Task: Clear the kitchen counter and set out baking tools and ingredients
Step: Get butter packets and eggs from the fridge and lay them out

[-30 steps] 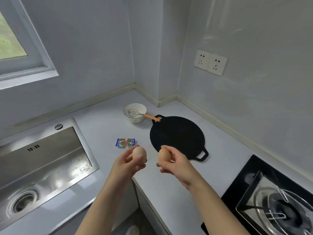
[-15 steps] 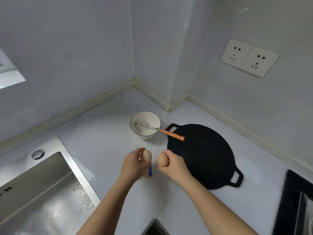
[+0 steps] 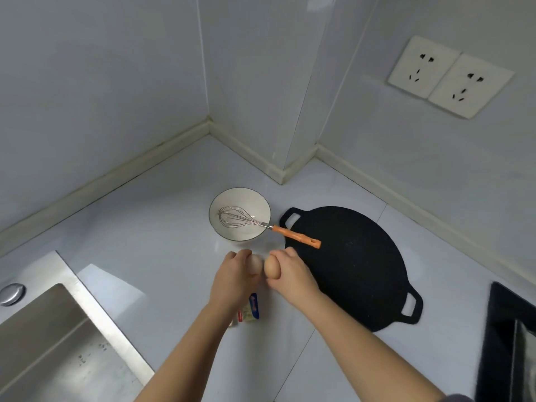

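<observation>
Two eggs are being held over the white counter [image 3: 162, 227], one per hand; the left hand [image 3: 233, 281] is curling its fingers round the paler egg [image 3: 255, 264], and the right hand [image 3: 293, 275] is pinching the brown egg [image 3: 272, 269] between thumb and fingers; both hands are gripping, neither lying flat. The eggs are sitting side by side between the two hands, appearing to touch, though actual contact cannot be confirmed; whether they are resting on the counter or hovering above it cannot be told. Just beyond the hands a white bowl [image 3: 252, 203] is standing upright; a wire whisk [image 3: 240, 220] is lying in it, its orange handle [image 3: 295, 236] leaning over the rim and reaching over the edge of a black two-handled griddle pan [image 3: 353, 268], which is lying flat to the right of the bowl. Small foil packets [image 3: 251, 310] are lying on the counter under the left wrist, partly hidden by it. A steel sink [image 3: 95, 311] is occupying the lower left; a black hob [image 3: 504, 343] is showing at the right edge; two wall sockets [image 3: 449, 76] are sitting on the wall at upper right.
</observation>
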The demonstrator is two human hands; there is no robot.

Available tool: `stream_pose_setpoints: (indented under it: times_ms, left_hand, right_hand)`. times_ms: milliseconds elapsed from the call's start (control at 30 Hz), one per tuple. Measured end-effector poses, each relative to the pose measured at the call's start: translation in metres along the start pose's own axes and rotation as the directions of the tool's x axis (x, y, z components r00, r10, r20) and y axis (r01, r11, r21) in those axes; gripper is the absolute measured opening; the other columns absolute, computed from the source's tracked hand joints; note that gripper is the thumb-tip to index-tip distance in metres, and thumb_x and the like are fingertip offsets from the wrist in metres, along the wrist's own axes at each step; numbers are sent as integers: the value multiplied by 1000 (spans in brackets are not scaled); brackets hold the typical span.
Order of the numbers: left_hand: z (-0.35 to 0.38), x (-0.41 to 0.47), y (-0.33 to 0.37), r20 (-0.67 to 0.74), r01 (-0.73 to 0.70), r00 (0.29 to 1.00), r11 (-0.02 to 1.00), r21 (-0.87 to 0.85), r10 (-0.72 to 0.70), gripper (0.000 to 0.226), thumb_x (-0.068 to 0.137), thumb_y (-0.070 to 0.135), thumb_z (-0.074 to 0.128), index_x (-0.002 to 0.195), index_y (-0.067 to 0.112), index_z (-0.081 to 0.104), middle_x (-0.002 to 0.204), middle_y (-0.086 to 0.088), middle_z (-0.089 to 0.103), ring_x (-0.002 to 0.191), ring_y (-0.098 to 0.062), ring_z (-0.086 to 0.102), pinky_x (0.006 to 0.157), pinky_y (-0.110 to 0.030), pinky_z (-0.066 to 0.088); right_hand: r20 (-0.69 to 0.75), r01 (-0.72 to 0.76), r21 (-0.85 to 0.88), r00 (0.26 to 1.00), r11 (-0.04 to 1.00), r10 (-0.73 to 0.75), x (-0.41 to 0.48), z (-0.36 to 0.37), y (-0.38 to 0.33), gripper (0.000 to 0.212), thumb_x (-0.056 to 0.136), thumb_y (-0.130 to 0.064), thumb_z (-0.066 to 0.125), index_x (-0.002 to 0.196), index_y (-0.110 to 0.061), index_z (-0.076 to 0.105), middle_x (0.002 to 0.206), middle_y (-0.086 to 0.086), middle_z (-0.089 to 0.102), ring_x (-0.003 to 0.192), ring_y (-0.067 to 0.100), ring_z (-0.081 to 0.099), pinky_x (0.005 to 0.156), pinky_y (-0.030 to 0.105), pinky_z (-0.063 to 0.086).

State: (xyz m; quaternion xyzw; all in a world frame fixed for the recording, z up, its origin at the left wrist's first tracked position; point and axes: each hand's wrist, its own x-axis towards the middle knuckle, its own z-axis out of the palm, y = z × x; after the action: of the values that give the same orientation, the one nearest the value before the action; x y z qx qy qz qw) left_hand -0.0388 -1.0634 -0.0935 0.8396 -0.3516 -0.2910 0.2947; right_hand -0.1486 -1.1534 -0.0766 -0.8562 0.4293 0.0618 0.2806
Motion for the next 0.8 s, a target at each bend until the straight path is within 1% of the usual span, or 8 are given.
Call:
stream_pose_setpoints:
  times_ms: [100, 233, 300, 400, 500, 600, 700, 800]
  left_hand:
    - [0, 1, 1, 12, -6, 1000, 1000, 5, 6, 45, 77, 26, 65, 121, 18, 57, 106, -3, 53, 92, -25, 58, 78, -33, 48]
    - [-1, 4, 0, 36, -27, 999, 1000, -8, 27, 53, 75, 25, 68, 125, 16, 54, 112, -4, 51, 95, -25, 58, 79, -32, 47]
    - [0, 4, -1, 43, -29, 999, 999, -19, 29, 54, 76, 24, 69, 126, 14, 53, 113, -5, 50, 96, -26, 57, 81, -33, 47]
    - [0, 1, -2, 48, -29, 998, 999, -29, 30, 60, 77, 26, 70, 131, 14, 49, 116, -5, 48, 98, -26, 57, 81, -33, 47]
    - [-1, -4, -4, 53, -22, 998, 999, -35, 24, 68, 78, 31, 70, 138, 16, 42, 122, -3, 46, 102, -24, 56, 84, -35, 48]
    - [-2, -12, -6, 5, -8, 1000, 1000, 1, 8, 73, 78, 32, 71, 141, 16, 39, 129, -4, 43, 111, -24, 54, 84, -34, 47]
    - [-3, -23, -7, -72, -5, 997, 1000, 22, 6, 73, 79, 29, 72, 142, 15, 38, 134, -5, 42, 120, -23, 48, 84, -32, 44]
    - [-2, -43, 0, -97, -46, 994, 999, -19, 44, 66, 78, 24, 73, 137, 18, 44, 132, -2, 43, 114, -20, 50, 80, -29, 46]
  right_hand:
    - [11, -13, -22, 1000, 1000, 13, 2, 0, -2, 47, 82, -25, 68, 125, -18, 51, 123, 5, 45, 106, 28, 58, 84, 36, 48]
    - [13, -26, -10, 1000, 1000, 26, 3, -1, -2, 49, 82, -26, 69, 126, -17, 50, 124, 5, 45, 107, 26, 57, 86, 35, 49]
    - [18, -33, -7, 999, 999, 33, 3, 0, 0, 55, 82, -27, 70, 131, -18, 47, 126, 5, 43, 108, 26, 57, 87, 36, 49]
    - [16, -39, 35, 999, 999, 38, 0, 2, 4, 69, 83, -27, 70, 143, -19, 37, 130, 3, 39, 112, 25, 55, 92, 36, 49]
    - [-16, -22, 93, 1000, 995, 24, -8, 3, 8, 75, 83, -26, 70, 148, -20, 31, 133, 3, 36, 112, 22, 55, 93, 33, 49]
    - [-34, -14, 137, 999, 991, 19, -20, 3, 14, 78, 82, -24, 73, 147, -23, 31, 132, 0, 36, 103, 17, 56, 91, 32, 50]
    - [-40, -27, 165, 999, 986, 34, -34, 1, 20, 75, 84, -22, 70, 148, -25, 30, 131, -4, 35, 89, 9, 51, 87, 27, 50]
    - [-85, -16, 242, 996, 970, 38, -53, -4, 22, 68, 86, -17, 67, 146, -24, 36, 126, -8, 39, 81, 9, 55, 83, 22, 50]
